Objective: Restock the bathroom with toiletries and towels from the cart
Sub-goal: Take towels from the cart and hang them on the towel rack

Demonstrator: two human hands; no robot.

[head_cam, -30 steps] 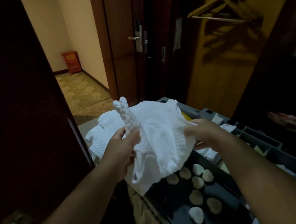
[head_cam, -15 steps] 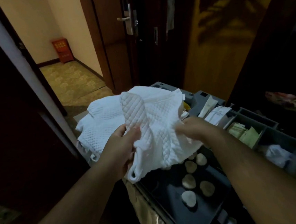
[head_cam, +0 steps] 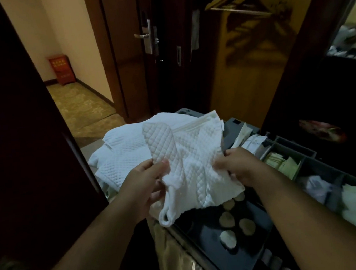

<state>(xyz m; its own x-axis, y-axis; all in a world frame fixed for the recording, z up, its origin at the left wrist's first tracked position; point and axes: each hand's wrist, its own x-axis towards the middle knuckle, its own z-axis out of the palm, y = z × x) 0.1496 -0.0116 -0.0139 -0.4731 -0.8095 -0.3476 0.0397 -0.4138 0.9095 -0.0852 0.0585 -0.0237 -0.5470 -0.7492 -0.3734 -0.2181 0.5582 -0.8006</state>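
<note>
Hands meet in front of us, forearms reaching in from the bottom corners. Our left hand [head_cam: 147, 188] pinches a white quilted towel [head_cam: 194, 166] between thumb and fingers, and one padded corner stands up above the thumb. Our right hand [head_cam: 239, 168] grips the towel's opposite edge, its fingers curled under the cloth and mostly hidden.

The towel hangs above the near end of the cart [head_cam: 291, 145], covering part of a black tray [head_cam: 204, 236] where pale round soaps [head_cam: 226, 220] lie. Behind it sits a pile of white linen [head_cam: 122, 151], its far side hidden. Compartments to the right hold paper sachets [head_cam: 284, 163] and white items too blurred to name.

A dark door frame [head_cam: 32, 148] closes in on our left. A carpeted corridor [head_cam: 83, 109] lies open beyond it, and a door with a metal handle [head_cam: 142, 36] stands ahead.
</note>
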